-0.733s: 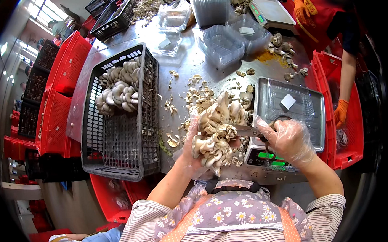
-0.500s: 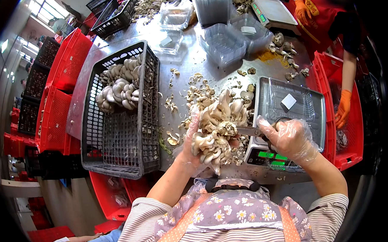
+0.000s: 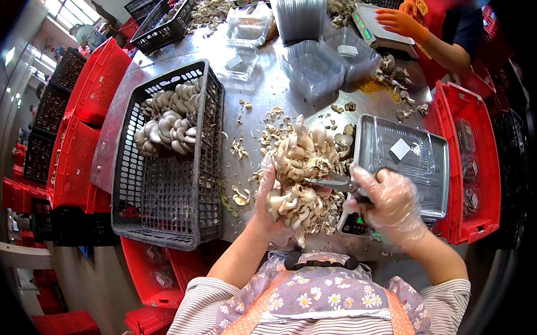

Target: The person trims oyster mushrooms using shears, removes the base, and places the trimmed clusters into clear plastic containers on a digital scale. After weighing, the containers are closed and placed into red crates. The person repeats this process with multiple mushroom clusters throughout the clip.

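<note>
My left hand, in a clear plastic glove, is closed around a cluster of oyster mushrooms. The cluster is in two lobes, one above the other, with a gap between them. My right hand, gloved the same way, grips black-handled scissors. Their metal blades point left into the gap, against the mushroom stems. Beneath the cluster, mushroom scraps lie on the metal table. Right of it, a clear plastic tray with a white label sits on a scale, its display partly behind my right hand.
A black crate on the left holds mushrooms at its far end. Stacked clear trays stand at the back. Red crates flank the table. A co-worker's orange-gloved hand is over another scale at the far right.
The scissors have moved slightly left, deeper between the mushrooms, and the two lobes stand further apart. The co-worker's orange glove has moved from the red crate up to the far scale.
</note>
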`<state>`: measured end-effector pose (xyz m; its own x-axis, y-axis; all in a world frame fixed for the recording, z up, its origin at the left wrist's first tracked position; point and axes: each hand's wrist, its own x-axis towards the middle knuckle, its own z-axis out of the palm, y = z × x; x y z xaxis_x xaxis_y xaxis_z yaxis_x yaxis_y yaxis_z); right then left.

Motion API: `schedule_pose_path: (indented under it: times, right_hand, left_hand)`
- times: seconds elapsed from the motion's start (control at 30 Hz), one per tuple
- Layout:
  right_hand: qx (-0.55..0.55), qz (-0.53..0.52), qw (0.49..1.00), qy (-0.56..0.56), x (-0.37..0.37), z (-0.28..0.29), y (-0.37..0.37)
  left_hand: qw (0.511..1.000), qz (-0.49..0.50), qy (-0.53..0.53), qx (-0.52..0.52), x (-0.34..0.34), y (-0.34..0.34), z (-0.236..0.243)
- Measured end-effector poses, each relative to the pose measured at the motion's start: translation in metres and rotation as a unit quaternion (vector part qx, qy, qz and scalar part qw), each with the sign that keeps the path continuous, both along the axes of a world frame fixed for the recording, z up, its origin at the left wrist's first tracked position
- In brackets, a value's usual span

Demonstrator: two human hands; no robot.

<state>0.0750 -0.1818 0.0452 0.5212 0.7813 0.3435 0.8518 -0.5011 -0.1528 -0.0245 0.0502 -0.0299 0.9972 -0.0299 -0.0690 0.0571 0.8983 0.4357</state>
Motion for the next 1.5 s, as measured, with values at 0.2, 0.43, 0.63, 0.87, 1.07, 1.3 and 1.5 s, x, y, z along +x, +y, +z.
schedule_pose_path:
  times: [0.2,0.43,0.63,0.87,1.07,1.3,1.5]
  right_hand:
    - [0.054,-0.031,0.997,0.053,-0.024,-0.011,0.020]
    - [0.077,-0.059,0.995,0.033,-0.035,-0.033,0.027]
    - [0.156,-0.078,0.968,0.179,-0.047,-0.040,0.032]
    - [0.234,-0.121,0.900,0.347,-0.068,-0.056,0.034]
    - [0.180,-0.104,0.872,0.443,-0.092,-0.110,0.043]
    - [0.032,-0.120,0.946,0.298,-0.080,-0.124,0.054]
    - [0.266,0.004,0.915,0.304,-0.055,-0.035,0.073]
  left_hand:
    - [0.995,0.075,0.033,0.055,-0.003,-0.002,-0.012]
    - [0.991,0.103,0.036,0.076,-0.004,-0.001,-0.001]
    - [0.990,0.118,0.039,0.064,-0.008,0.003,-0.016]
    - [0.997,0.065,-0.017,-0.025,-0.010,0.024,-0.011]
    - [0.995,0.099,-0.006,0.024,-0.016,0.038,-0.022]
    - [0.995,0.077,0.011,0.069,-0.019,0.034,-0.032]
    - [0.995,0.044,0.009,0.091,-0.024,0.031,-0.021]
